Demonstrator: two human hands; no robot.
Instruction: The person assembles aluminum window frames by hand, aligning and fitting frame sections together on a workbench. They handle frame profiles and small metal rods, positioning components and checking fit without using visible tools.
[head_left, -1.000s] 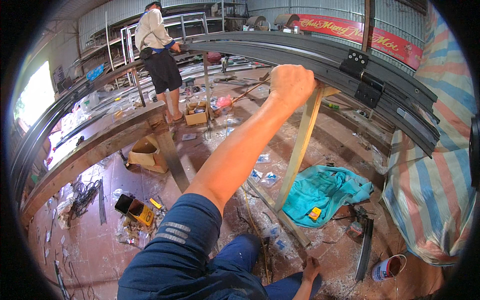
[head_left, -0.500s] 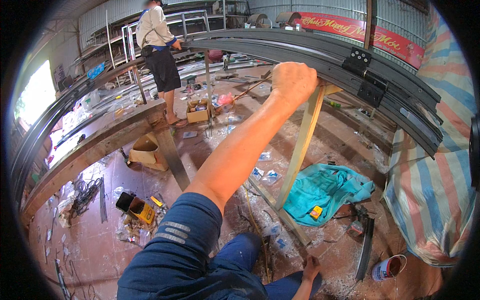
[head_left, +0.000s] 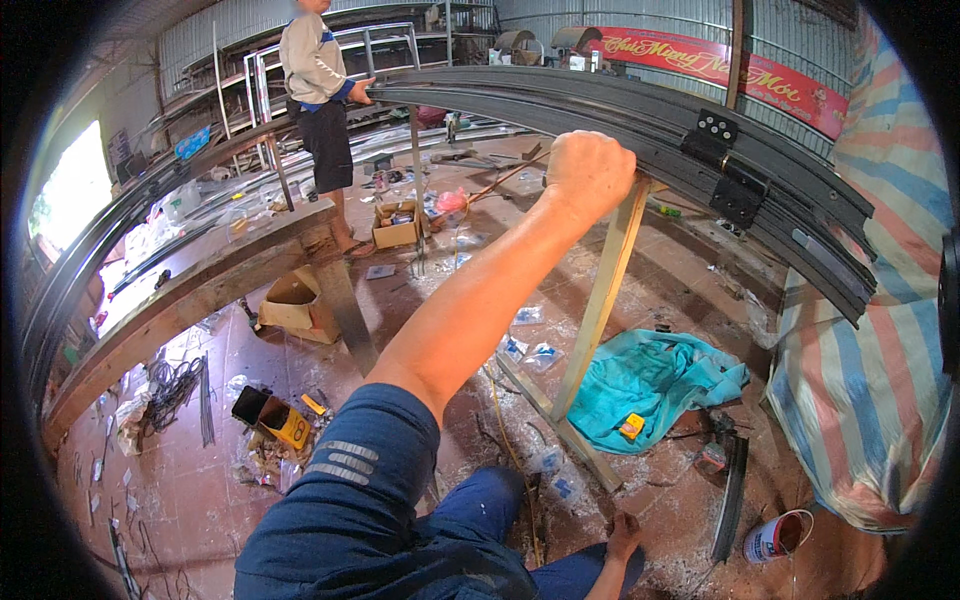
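Note:
My left hand [head_left: 590, 172] is closed around the near edge of a long dark grey metal profile [head_left: 630, 132], arm stretched out. The profile lies among several similar lengths, and black hinges [head_left: 738, 195] sit on it to the right of my hand. Below them stands a wooden trestle leg [head_left: 602, 305]. At the far left end, a co-worker [head_left: 318, 85] in a light top and dark shorts has a hand [head_left: 360, 91] on the profiles. Low beside my thigh hangs my right hand [head_left: 624, 537], its fingers curled, with nothing visible in them.
A turquoise cloth [head_left: 655, 385] with a yellow item on it lies under the profiles. To the right are a paint bucket [head_left: 775, 537] and a striped tarp [head_left: 850, 400]. A wooden beam [head_left: 180, 300], cardboard boxes [head_left: 300, 305] and scattered scraps are on the left.
The profiles have shifted slightly down and left, my left hand moving down with them. The co-worker's body has turned and the hand on the profiles shows more. My right hand stays low.

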